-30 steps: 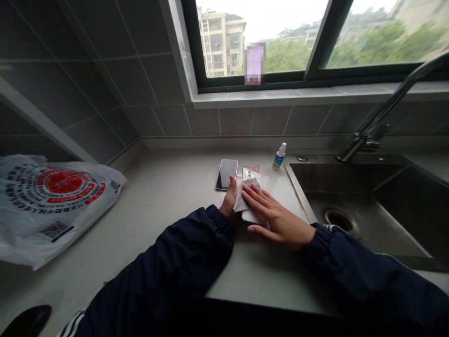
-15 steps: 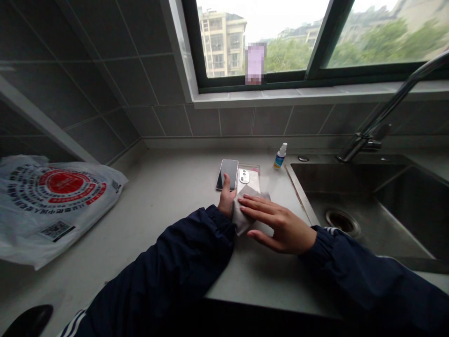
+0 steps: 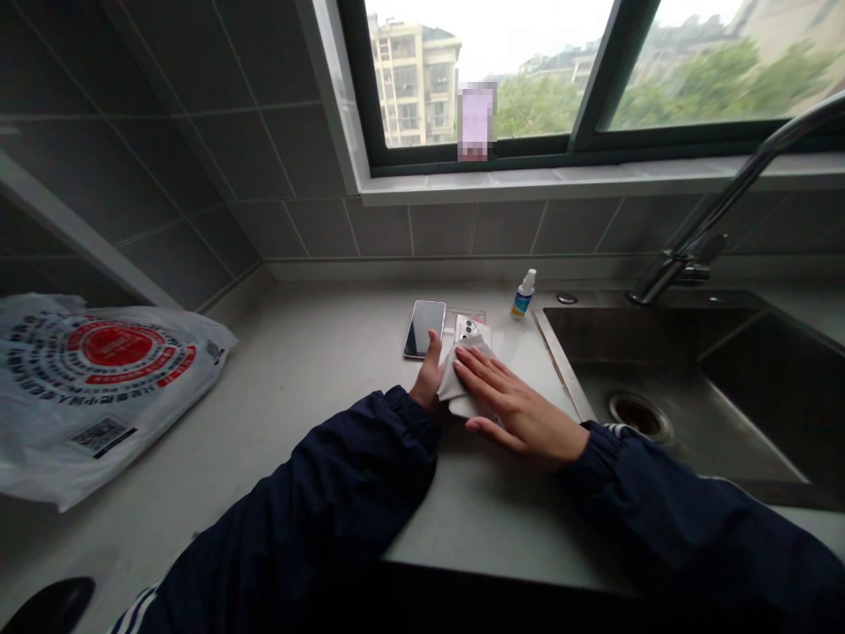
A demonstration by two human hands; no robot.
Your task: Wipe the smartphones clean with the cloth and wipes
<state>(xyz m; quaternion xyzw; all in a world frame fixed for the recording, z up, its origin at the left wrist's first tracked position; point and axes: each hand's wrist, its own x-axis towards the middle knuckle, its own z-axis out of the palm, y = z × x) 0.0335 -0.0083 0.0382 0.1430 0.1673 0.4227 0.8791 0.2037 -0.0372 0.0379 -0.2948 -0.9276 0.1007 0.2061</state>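
Observation:
A white phone (image 3: 466,326) lies back up in my left hand (image 3: 429,379), its camera bump at the far end. My left thumb points up along its left edge; the other fingers are hidden beneath. My right hand (image 3: 521,409) holds a pale grey cloth (image 3: 459,379) against the phone's back, under nearly straight fingers with the thumb apart. Much of the phone is covered by cloth and hand. Just beyond my left thumb, a second phone (image 3: 424,328) with a dark screen rests on the counter. A clear phone case (image 3: 470,313) is partly hidden behind the held phone.
A small white spray bottle (image 3: 524,295) with a blue and yellow label stands by the steel sink (image 3: 634,352) on the right, under a faucet (image 3: 713,211). A printed plastic bag (image 3: 119,387) sits at left on the counter (image 3: 317,343). A dark rounded object (image 3: 53,608) shows bottom left.
My right hand and the cloth have moved up the phone's back toward the camera bump. The cloth is more bunched, and the phone seems tilted slightly differently.

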